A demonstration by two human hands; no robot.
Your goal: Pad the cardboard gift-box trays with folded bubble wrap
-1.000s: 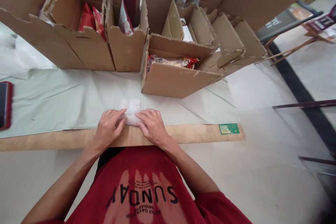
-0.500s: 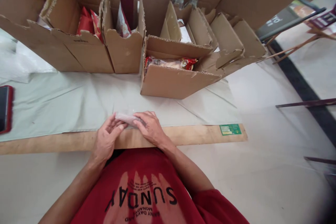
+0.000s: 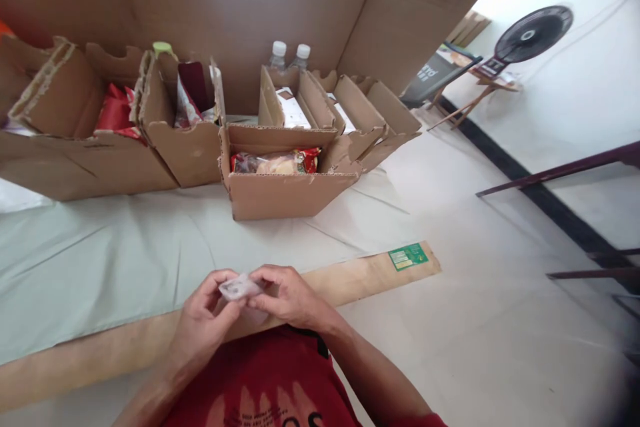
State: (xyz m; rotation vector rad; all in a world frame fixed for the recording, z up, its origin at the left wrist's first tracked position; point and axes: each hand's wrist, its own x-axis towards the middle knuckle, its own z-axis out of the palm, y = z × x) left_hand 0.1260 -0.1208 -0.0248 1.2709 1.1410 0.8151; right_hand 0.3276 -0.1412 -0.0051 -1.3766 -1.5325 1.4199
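Both my hands hold a small item wrapped in clear bubble wrap (image 3: 239, 287) just above the table's near wooden edge (image 3: 350, 278). My left hand (image 3: 204, 320) pinches its left end with thumb and fingers. My right hand (image 3: 289, 295) grips its right end, fingers curled over it. The bundle is lifted off the pale green cloth (image 3: 125, 253) and sits close to my red shirt.
A row of torn cardboard boxes stands at the back; the nearest box (image 3: 285, 193) holds a red snack packet (image 3: 273, 161). Two capped bottles (image 3: 289, 57) stand behind. A green label (image 3: 408, 257) marks the table edge. A black fan (image 3: 531, 33) stands far right.
The bubble wrap lay on the cloth under both hands, was rolled into a small bundle, and is now lifted toward my body. My head has tilted up, showing more of the room.
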